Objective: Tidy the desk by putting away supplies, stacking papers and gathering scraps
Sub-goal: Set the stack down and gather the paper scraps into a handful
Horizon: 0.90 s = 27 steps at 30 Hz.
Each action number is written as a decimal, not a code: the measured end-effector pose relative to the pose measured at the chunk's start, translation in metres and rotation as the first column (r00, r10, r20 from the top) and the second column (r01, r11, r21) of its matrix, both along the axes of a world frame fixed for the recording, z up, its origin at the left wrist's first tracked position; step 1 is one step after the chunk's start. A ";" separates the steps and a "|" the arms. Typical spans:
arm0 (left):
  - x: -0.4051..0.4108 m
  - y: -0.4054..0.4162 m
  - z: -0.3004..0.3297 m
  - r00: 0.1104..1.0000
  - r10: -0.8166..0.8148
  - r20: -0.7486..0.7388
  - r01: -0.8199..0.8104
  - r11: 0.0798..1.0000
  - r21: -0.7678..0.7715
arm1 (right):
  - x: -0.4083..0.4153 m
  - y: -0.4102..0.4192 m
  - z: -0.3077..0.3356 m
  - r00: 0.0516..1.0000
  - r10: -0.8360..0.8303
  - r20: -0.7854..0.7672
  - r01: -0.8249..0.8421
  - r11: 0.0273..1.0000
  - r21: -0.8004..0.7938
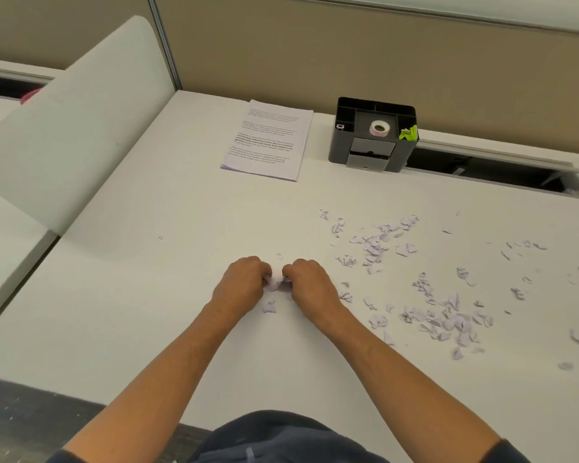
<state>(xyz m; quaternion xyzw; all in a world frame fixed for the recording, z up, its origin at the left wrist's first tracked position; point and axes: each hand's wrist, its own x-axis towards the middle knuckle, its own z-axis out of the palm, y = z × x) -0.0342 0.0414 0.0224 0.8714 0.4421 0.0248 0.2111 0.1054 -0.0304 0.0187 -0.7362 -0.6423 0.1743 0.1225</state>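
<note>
My left hand [243, 284] and my right hand [310, 284] sit close together on the white desk [141, 295], fingers curled around a small clump of torn paper scraps [274, 285] between them. A loose scrap [268, 307] lies just below the hands. Many more scraps [375, 243] are scattered to the right, with a denser patch [448, 320] near the right front. A stack of printed papers [268, 140] lies at the back of the desk. Beside it stands a black desk organizer [373, 135] holding a tape roll [380, 128] and green clips [409, 133].
A white divider panel [81, 128] slants along the desk's left side. A tan partition wall [348, 55] runs behind. An open cable slot [498, 173] lies at the back right. The desk's front edge [91, 397] meets dark floor at lower left.
</note>
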 end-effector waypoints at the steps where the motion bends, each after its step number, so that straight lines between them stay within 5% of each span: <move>1: 0.003 -0.001 0.001 0.999 0.040 0.034 -0.039 0.999 -0.028 | 0.003 -0.001 -0.001 0.995 -0.060 -0.076 0.062 0.998 0.028; 3: 0.010 -0.003 0.004 0.981 0.144 0.127 -0.127 0.983 -0.136 | 0.014 -0.007 0.001 0.925 -0.211 -0.315 0.233 0.972 0.034; 6: 0.025 -0.012 0.011 0.936 0.250 0.250 -0.169 0.937 -0.305 | 0.037 -0.026 0.008 0.612 -0.384 -0.691 0.440 0.892 -0.107; 12: 0.082 -0.042 0.023 0.853 0.365 0.373 -0.131 0.842 -0.524 | 0.108 -0.077 0.013 0.170 -0.390 -0.905 0.546 0.801 -0.243; 18: 0.175 -0.086 0.030 0.841 0.326 0.431 0.001 0.796 -0.605 | 0.192 -0.142 0.019 -0.022 -0.360 -0.933 0.647 0.706 -0.288; 27: 0.322 -0.148 0.031 0.838 0.244 0.488 0.164 0.740 -0.652 | 0.312 -0.231 0.029 -0.101 -0.318 -0.943 0.778 0.565 -0.274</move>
